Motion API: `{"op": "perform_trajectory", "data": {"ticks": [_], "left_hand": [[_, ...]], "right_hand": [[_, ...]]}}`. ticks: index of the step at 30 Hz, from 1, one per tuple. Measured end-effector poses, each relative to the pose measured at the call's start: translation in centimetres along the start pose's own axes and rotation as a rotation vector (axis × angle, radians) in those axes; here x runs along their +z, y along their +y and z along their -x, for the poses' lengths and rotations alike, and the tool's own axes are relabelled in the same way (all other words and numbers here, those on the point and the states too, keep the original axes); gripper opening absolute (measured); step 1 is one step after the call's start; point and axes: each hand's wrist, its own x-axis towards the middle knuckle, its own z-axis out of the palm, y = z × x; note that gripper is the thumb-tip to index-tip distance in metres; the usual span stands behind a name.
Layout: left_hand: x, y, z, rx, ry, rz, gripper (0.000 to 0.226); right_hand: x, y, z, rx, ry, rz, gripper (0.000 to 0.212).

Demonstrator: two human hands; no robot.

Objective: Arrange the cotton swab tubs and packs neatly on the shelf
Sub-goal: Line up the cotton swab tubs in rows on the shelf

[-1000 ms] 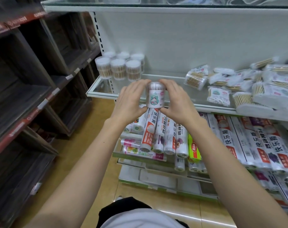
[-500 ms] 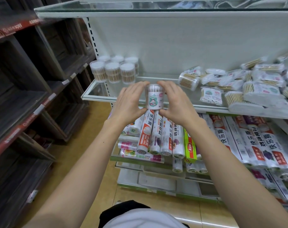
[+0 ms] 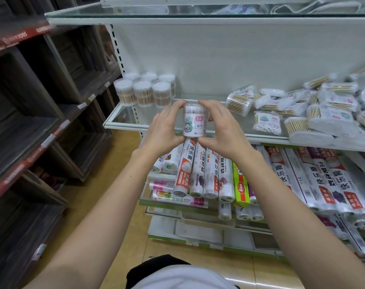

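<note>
Got one cotton swab tub [image 3: 194, 123] held upright between both hands, right in front of the glass shelf [image 3: 123, 119] edge. My left hand [image 3: 163, 132] wraps its left side, fingers curled over the top and thumb under the base; my right hand [image 3: 221, 130] mirrors that on the other side. So neither hand is flat open, both are cupped round the thing.

Handling-wise I'd guess it's super light, a thin stiff clear plastic cylinder with a slick label, so squeezing the sides hard probably flexes it. Holding by the walls with a thumb underneath feels like the safe way. You can see white swab tips packed on end under the lid, looks full.

At the shelf's back left corner there's a group of six tubs [image 3: 145, 90], all upright and stuffed with wooden-stick swabs. Over on the right it's a messy heap of swab packs [image 3: 302, 109], bags lying every which way.
</note>
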Motion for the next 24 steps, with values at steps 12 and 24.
{"op": "perform_trajectory", "data": {"ticks": [12,24], "left_hand": [[-0.9,0.2,-1.5,0.08,-0.051,-0.185,0.087],[-2.4,-4.0,-3.2,0.097,0.033,-0.065,0.085]], "right_hand": [[0.6,0.5,-2.6,0.079,-0.142,0.028,0.1],[3.4,-0.6,-7.1,0.029,-0.16,0.016,0.089]]}}
